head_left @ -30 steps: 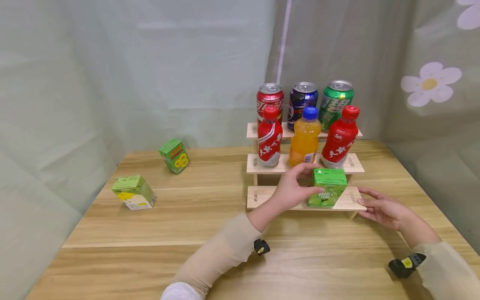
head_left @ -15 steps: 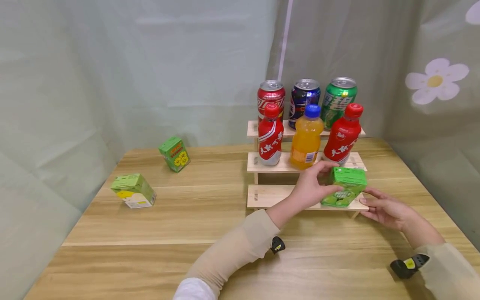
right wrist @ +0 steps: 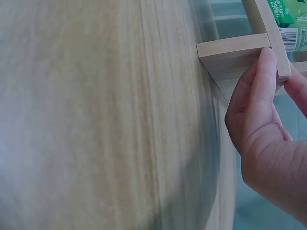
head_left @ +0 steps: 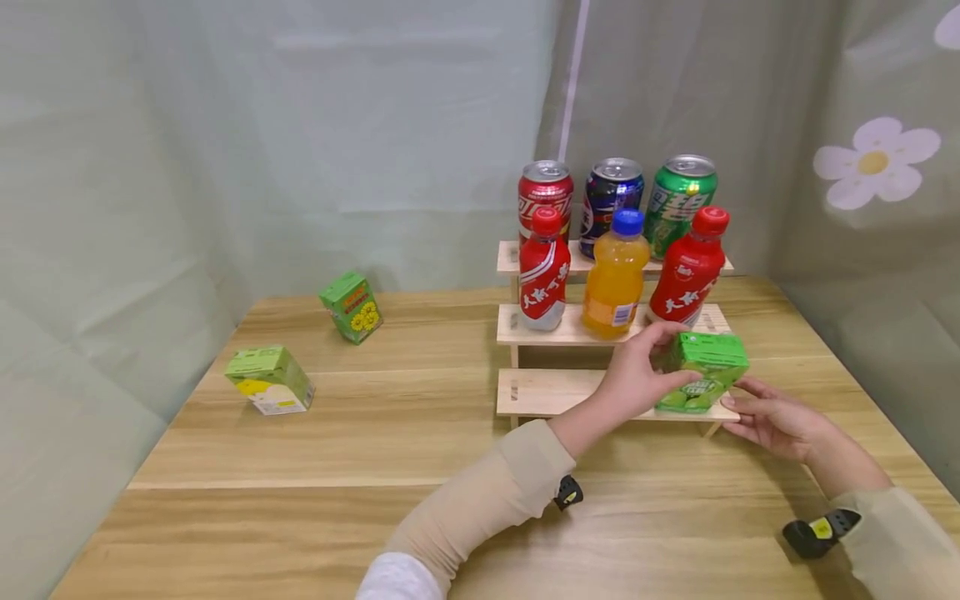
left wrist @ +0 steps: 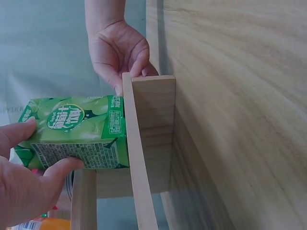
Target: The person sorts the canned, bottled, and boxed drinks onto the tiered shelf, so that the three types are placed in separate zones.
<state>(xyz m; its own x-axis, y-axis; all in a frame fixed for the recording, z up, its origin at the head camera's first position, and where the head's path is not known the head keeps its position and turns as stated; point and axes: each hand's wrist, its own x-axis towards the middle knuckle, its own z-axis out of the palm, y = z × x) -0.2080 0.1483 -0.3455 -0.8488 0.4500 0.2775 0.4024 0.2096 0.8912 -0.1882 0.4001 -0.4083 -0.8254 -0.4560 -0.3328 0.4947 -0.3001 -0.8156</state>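
A green juice box (head_left: 703, 373) stands on the right end of the lowest step of a three-tier wooden shelf (head_left: 547, 393). My left hand (head_left: 636, 373) grips it from the left, thumb on its front and fingers behind. In the left wrist view the juice box (left wrist: 76, 129) has its base against the shelf board (left wrist: 136, 153). My right hand (head_left: 772, 421) pinches the right end of that same step, thumb above and fingers below. The right wrist view shows the right hand (right wrist: 264, 110) at the board's corner beside the shelf leg (right wrist: 235, 55).
On the middle step stand two red bottles (head_left: 543, 279) (head_left: 688, 271) and an orange drink bottle (head_left: 617, 279). The top step bears red (head_left: 546, 187), blue (head_left: 611, 200) and green (head_left: 681, 200) cans. Two more juice boxes (head_left: 352, 308) (head_left: 272, 382) sit at the table's left.
My left hand has moved the green juice box rightward along the lowest step to its right end. The right hand has kept its hold on the step. The view has shifted slightly.
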